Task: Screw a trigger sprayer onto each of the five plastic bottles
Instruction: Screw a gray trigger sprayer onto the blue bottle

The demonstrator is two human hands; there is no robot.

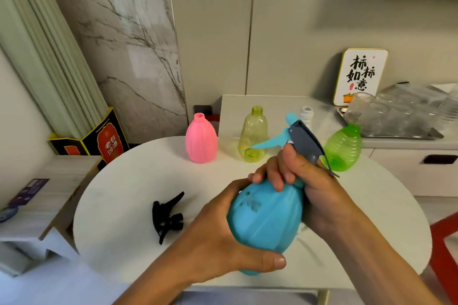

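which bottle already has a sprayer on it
The blue bottle, held in both hands, carries a grey and blue sprayer. The pink bottle, yellow bottle and green bottle have bare necks.

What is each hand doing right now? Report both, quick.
Left hand: grips the blue bottle body.
Right hand: curled around the bottle's neck under the trigger sprayer.

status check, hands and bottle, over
Left hand grips blue bottle. Right hand wraps sprayer collar at its neck. Black sprayer loose on table; nothing blocking.
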